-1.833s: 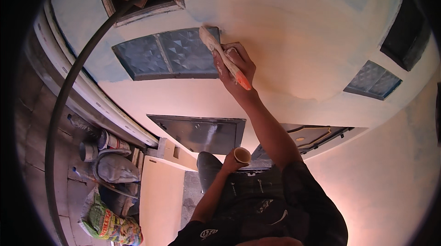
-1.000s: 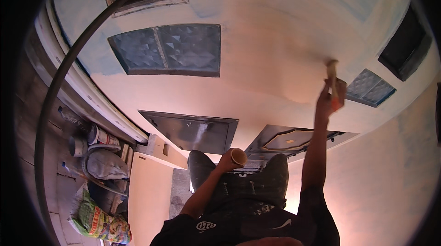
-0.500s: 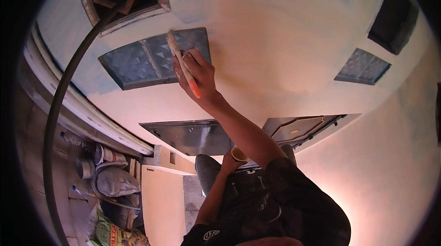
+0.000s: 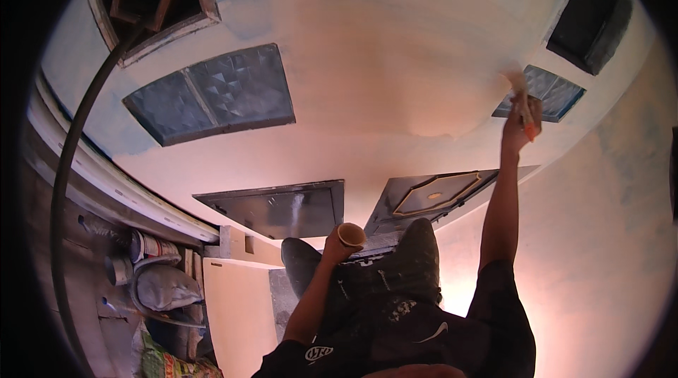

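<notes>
My right hand (image 4: 521, 124) is raised at the right, closed round a paintbrush (image 4: 525, 106) with an orange-ended handle; its bristles are motion-blurred over the wall (image 4: 381, 81) beside a small glass-block window (image 4: 565, 103). The wall's surface is creamy peach with pale blue patches. Low in front of my body, my left hand (image 4: 332, 247) grips a small cup (image 4: 351, 235); the cup's contents are hard to make out. A larger glass-block window (image 4: 240, 85) sits in the wall at the left.
Above are two dark openings (image 4: 579, 18), one with a dangling black hose (image 4: 81, 131). Two dark panels (image 4: 275, 212) are set low. Cans (image 4: 148, 251), bottles and sacks (image 4: 166, 286) lie at the lower left, beside a pale board (image 4: 236, 300).
My right hand and brush have swept right, then left to the larger window, then right again to the small one. The view has shifted slightly; my left hand still holds the cup low.
</notes>
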Tool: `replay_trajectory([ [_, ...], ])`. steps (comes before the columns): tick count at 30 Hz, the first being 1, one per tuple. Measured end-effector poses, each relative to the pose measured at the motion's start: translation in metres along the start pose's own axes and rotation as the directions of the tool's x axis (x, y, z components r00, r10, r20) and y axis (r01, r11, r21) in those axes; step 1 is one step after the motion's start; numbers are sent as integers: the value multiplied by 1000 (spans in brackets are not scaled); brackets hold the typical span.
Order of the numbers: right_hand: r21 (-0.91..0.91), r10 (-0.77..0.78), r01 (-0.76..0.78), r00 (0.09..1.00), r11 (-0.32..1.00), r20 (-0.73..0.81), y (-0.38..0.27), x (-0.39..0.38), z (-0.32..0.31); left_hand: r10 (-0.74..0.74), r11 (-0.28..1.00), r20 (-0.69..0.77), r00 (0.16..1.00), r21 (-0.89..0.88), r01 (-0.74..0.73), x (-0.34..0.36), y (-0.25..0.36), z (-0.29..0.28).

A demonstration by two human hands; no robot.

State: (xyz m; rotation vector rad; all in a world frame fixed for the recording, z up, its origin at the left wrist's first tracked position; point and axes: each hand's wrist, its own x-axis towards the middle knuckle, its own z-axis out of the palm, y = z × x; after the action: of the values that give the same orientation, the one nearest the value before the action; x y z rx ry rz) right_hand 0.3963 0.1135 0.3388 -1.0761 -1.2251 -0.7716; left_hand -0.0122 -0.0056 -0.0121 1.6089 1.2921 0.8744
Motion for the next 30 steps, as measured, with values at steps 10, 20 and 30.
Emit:
replay_trajectory([
  [10, 22, -16, 16, 1000, 1000, -4, -45, -18, 11, 28, 1000, -28, 999, -6, -29, 0, -5, 1],
  [20, 761, -119, -48, 980, 647, 162, -288, -40, 129, 22, 998, -13, 1000, 57, -21, 1, -12, -2],
  [30, 610, -97, -29, 980, 792, 172, -208, -43, 119, -17, 1000, -27, 999, 21, 17, -5, 4, -10],
])
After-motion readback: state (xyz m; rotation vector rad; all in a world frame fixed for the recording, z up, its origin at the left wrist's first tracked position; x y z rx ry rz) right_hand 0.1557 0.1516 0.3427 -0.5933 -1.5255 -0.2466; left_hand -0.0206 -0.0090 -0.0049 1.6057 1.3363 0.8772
